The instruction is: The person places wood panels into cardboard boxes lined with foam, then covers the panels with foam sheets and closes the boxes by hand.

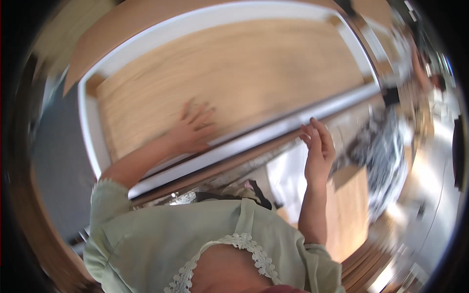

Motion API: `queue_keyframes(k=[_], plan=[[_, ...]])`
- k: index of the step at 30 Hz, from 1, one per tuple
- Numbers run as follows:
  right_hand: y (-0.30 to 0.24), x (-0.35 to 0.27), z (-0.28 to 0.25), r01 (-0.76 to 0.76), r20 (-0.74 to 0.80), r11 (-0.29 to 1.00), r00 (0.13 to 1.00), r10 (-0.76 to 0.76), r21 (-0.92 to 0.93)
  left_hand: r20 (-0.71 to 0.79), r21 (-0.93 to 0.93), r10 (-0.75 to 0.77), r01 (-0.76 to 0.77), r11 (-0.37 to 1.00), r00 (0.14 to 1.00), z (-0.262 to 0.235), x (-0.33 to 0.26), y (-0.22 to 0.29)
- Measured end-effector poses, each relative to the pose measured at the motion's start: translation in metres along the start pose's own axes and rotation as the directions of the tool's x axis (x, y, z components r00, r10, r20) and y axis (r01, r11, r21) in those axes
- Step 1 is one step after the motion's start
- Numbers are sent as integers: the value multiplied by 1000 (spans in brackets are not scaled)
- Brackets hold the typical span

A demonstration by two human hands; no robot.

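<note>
A wide, shallow frame with a white rim (281,128) and a light wood-grain panel (254,68) inside it lies in front of me. My left hand (192,128) is over the panel near the rim's near side, its fingers spread and slightly blurred, holding nothing. My right hand (320,154) is raised by the near rim, right of centre. Its fingers are loosely bent and a little apart, with nothing visible between them. Blur hides whether its fingertips touch the rim.
Brown cardboard (105,41) borders the frame's far side. To the right are a heap of grey plastic wrapping (383,161), a cardboard piece (349,210) and a pale floor (435,195). A dark grey surface (61,166) lies at left. A blurred person's arm (419,66) shows at far right.
</note>
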State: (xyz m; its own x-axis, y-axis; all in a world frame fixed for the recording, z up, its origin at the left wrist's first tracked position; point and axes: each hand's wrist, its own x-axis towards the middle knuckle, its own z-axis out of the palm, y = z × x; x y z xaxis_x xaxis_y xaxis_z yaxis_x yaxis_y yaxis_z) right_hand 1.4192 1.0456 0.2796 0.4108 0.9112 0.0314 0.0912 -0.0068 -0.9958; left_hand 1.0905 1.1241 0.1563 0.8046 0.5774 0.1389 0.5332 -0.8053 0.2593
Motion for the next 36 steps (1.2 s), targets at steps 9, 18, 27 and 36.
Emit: queue_keyframes(k=[9,18,27,36], plan=[[276,-172,-333,-598,-713,748,656,249,-289,178,-327,-270,316,891,946,-22,68,30],[377,-247,-419,-906,-841,280,405,359,-317,9,-474,-58,55,879,998,0,203,288],[514,-175,-518,-580,-309,95,557,771,-809,867,-456,77,724,518,492,311,270,423],[429,-212,-358,-621,114,776,783,611,112,787,-84,-414,744,663,457,508,274,427]])
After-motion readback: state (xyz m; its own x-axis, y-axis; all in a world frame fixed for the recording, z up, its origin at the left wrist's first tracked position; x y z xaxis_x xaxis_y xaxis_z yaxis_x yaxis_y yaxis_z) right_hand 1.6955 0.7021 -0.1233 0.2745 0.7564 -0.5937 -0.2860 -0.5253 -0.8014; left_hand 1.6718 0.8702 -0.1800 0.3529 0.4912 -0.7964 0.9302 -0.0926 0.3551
